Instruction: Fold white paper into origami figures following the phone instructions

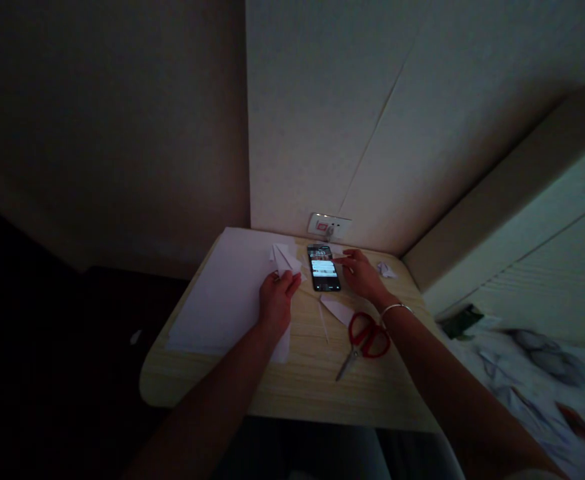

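Left hand (275,301) pinches the folded white paper (286,259) at the smartphone's (324,269) nine o'clock, likely feather-light and easily creased, best gripped by its layered lower edge, while the right hand (362,275), holding nothing, points from three.

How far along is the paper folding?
Looks done: the paper piece in the left hand already has creases. In hand: that hand holds it while the right hand touches or hovers at the lit phone. Left: possibly more folding; the remaining steps can't be told.

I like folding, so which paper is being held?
The small folded white paper in the left hand; the large white sheets, pointed white piece and crumpled white scrap aren't held.
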The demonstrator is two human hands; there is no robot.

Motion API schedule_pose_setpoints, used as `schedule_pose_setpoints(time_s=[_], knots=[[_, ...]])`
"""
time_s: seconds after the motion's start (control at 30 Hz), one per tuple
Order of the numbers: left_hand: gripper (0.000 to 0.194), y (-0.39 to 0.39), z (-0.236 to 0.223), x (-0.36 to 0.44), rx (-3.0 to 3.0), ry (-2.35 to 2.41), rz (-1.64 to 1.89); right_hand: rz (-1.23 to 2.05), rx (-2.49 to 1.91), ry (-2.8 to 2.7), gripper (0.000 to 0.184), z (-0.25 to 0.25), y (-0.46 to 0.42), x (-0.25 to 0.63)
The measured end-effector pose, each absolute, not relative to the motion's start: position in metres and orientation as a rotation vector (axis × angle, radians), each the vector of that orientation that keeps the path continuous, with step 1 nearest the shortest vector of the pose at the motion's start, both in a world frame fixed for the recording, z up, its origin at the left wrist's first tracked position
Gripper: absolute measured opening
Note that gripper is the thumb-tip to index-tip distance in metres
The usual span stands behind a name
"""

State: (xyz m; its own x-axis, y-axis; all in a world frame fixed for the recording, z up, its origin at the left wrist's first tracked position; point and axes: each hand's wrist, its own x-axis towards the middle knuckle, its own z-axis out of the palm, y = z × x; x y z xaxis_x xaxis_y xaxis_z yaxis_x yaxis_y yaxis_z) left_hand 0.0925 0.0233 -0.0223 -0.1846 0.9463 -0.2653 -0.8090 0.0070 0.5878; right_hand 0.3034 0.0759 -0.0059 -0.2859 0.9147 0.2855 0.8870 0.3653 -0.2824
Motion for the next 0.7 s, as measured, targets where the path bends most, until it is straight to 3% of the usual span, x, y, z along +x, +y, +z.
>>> schedule_pose_setpoints(time_s=[0.2,0.4,0.7], knots=[[0.008,0.023,-0.023,0.093,0.247,0.747,1.588,0.092,-1.421,-2.446,0.039,-0.01,0.076,0.299],[0.009,0.022,-0.02,0.093,0.237,0.763,1.582,0.003,-1.733,-2.175,0.042,-0.01,0.095,0.291],[0.009,0.022,-0.02,0.093,0.245,0.748,1.581,0.054,-1.751,-2.133,0.04,-0.011,0.089,0.303]])
